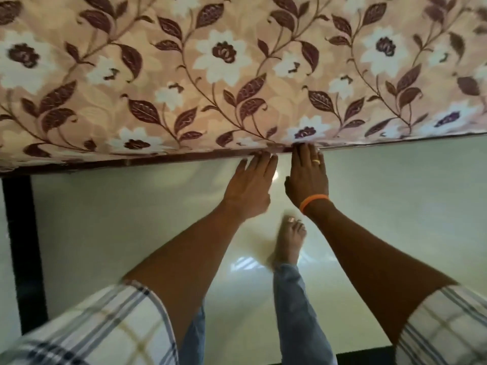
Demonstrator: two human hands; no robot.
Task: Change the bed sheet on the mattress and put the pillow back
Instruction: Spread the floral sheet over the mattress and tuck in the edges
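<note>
A mattress [237, 75] in beige fabric with white flowers and maroon leaves fills the upper half of the head view. Its near edge runs across the middle, trimmed with a dark maroon band. My left hand [251, 185] lies flat, fingers stretched, fingertips touching that lower edge. Close beside it, my right hand [308, 172], with a gold ring and an orange wristband, has its fingertips tucked under the same edge. Neither hand visibly grips a separate sheet. No pillow is in view.
Glossy pale floor [395, 206] lies below the mattress edge. A black bed leg [23, 246] stands at the left. My bare foot [290, 241] and a jeans leg are under my arms. A dark strip shows at the bottom right.
</note>
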